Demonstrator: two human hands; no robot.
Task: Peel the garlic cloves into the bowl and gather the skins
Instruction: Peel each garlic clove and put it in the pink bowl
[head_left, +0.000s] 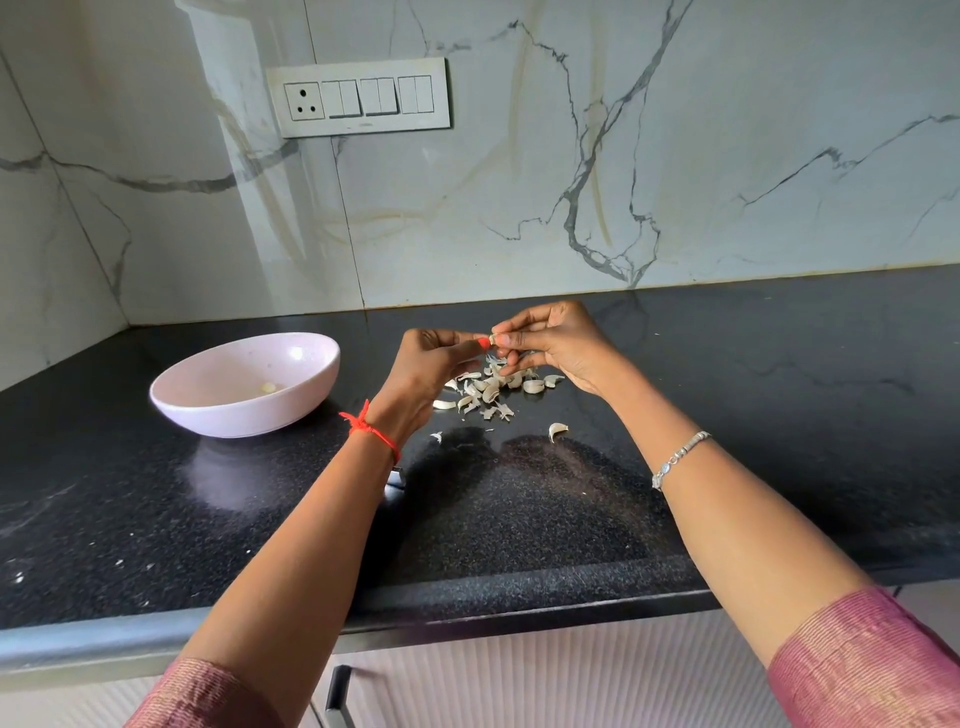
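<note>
Peeling step underway, by the look of it. Both hands are up over the counter (753, 405), meeting at one garlic clove (492, 339).
- left hand (431, 361): fingers curled, thumb + forefinger tips pinching the clove's left end, red thumbnail right against it.
- right hand (553, 343): fingers curled, thumb + fingertips pinching the other side.
- The clove is mostly hidden by fingertips, so can't tell how much skin is on it.

Where stuff is:
- The bowl (234, 415) sits on the counter left of the hands, well apart from them, w/ one pale peeled clove (268, 387) in the bottom.
- A pile (493, 387) of unpeeled cloves + loose skins lies on the counter right under the hands, all mixed.
- One stray clove (557, 430) lies nearer the front edge, w/ a small skin scrap (436, 437) left of it.

Progress est.: early. One clove in the bowl, plenty in the pile, skins not gathered.

Risks imo:
- Small clove, fingertip-only grip → it slips when the skin tears, drops into the pile and gets lost among the unpeeled ones.
- Bowl is off to the side, not under the hands → the peeled clove must be carried across, and a toss could miss or bounce off the rim.
- Skins look light and papery → they scatter, cling to fingers and ride into the bowl w/ the clove.
- Skins + cloves share one heap → sweeping up the skins may drag cloves along.
</note>
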